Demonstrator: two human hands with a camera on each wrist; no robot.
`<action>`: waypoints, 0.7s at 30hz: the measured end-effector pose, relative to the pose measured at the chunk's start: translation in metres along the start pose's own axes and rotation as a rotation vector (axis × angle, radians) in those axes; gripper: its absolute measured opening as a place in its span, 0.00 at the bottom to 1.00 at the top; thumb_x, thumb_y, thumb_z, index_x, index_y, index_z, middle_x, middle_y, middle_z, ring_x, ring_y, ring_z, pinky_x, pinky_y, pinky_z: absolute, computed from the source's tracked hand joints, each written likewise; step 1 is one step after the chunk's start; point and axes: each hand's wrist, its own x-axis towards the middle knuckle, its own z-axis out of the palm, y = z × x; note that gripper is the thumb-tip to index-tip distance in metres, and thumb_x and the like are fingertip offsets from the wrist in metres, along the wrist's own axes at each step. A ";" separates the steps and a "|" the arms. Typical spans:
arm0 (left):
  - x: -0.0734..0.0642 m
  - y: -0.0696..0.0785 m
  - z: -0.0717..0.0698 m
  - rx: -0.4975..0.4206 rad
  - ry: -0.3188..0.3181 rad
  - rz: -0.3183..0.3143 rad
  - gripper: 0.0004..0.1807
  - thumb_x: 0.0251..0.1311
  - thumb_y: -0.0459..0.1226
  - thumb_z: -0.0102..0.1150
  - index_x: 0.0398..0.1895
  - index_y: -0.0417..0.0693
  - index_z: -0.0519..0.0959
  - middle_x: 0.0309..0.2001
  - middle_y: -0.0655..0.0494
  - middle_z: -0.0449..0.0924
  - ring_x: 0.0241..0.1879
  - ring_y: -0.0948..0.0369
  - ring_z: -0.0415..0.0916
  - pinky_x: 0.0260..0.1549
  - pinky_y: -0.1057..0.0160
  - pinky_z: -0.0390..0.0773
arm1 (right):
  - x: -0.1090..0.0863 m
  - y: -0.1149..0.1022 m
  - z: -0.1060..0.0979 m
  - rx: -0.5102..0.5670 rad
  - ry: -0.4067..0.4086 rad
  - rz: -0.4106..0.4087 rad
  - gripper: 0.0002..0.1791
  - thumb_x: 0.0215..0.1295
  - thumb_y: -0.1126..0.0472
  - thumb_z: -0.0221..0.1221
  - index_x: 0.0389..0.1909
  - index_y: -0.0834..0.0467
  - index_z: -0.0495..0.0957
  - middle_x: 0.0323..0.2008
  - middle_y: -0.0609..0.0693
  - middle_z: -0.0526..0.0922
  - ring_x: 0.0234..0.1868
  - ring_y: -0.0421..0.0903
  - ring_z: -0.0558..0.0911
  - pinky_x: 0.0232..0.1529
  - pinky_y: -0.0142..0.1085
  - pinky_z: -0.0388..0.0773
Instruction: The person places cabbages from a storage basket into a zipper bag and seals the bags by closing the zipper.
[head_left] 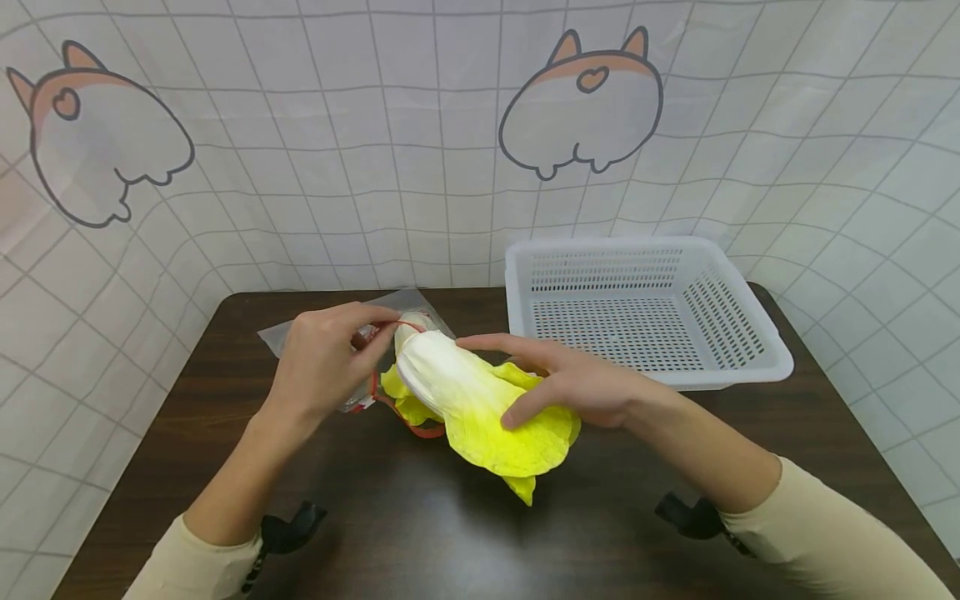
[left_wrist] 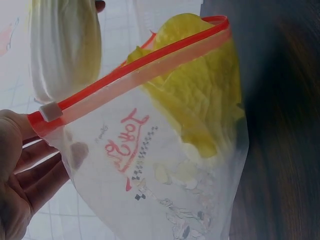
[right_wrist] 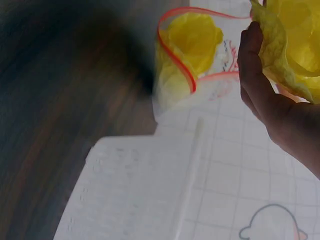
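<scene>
My right hand [head_left: 573, 379] grips a napa cabbage [head_left: 495, 408] by its yellow leafy end, thumb on the near side. The cabbage tilts so that its white base points up and left, at the mouth of a clear zip bag [left_wrist: 115, 165]. At the bag's corner, my left hand [head_left: 322, 358] pinches the red zip edge beside a white slider [left_wrist: 50, 111]. The bag's mouth gapes, as the right wrist view shows. Inside it stands another yellow leafy cabbage [left_wrist: 192, 95], its top leaves at the red rim.
A white perforated plastic basket [head_left: 750, 367] stands at the back right of the dark wooden table [head_left: 420, 533]. Behind the table hangs a white gridded curtain [head_left: 360, 192] with cartoon animal prints.
</scene>
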 end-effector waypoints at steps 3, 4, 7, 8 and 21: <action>0.000 0.000 0.001 0.008 0.003 0.003 0.06 0.60 0.32 0.73 0.40 0.46 0.91 0.38 0.53 0.92 0.24 0.59 0.86 0.23 0.57 0.84 | 0.007 0.002 0.005 -0.016 0.001 -0.004 0.45 0.58 0.65 0.68 0.76 0.34 0.66 0.59 0.63 0.74 0.46 0.57 0.86 0.46 0.46 0.87; 0.000 0.000 0.001 0.010 0.005 0.005 0.06 0.60 0.32 0.73 0.40 0.46 0.91 0.38 0.53 0.92 0.23 0.59 0.86 0.23 0.57 0.84 | 0.009 0.002 0.006 -0.028 0.002 -0.004 0.45 0.58 0.64 0.68 0.76 0.34 0.67 0.60 0.62 0.73 0.46 0.57 0.86 0.46 0.45 0.87; -0.001 -0.001 0.001 0.009 0.016 0.013 0.06 0.59 0.31 0.73 0.40 0.46 0.91 0.37 0.52 0.92 0.23 0.59 0.85 0.23 0.57 0.83 | 0.013 0.002 0.010 -0.061 -0.010 -0.012 0.45 0.58 0.64 0.68 0.76 0.33 0.67 0.62 0.60 0.73 0.46 0.56 0.86 0.46 0.44 0.87; -0.001 -0.001 0.002 0.009 0.021 0.016 0.06 0.59 0.31 0.73 0.39 0.45 0.91 0.37 0.52 0.92 0.23 0.60 0.85 0.23 0.57 0.83 | 0.013 0.001 0.012 -0.069 -0.013 -0.012 0.45 0.58 0.64 0.68 0.75 0.33 0.67 0.63 0.59 0.72 0.46 0.56 0.86 0.46 0.44 0.87; -0.001 0.001 0.000 0.061 0.004 0.054 0.06 0.61 0.35 0.71 0.41 0.47 0.91 0.34 0.54 0.91 0.23 0.60 0.84 0.22 0.58 0.81 | 0.029 0.000 0.024 -0.042 0.130 0.052 0.41 0.61 0.59 0.68 0.74 0.50 0.63 0.57 0.60 0.77 0.43 0.53 0.86 0.45 0.42 0.87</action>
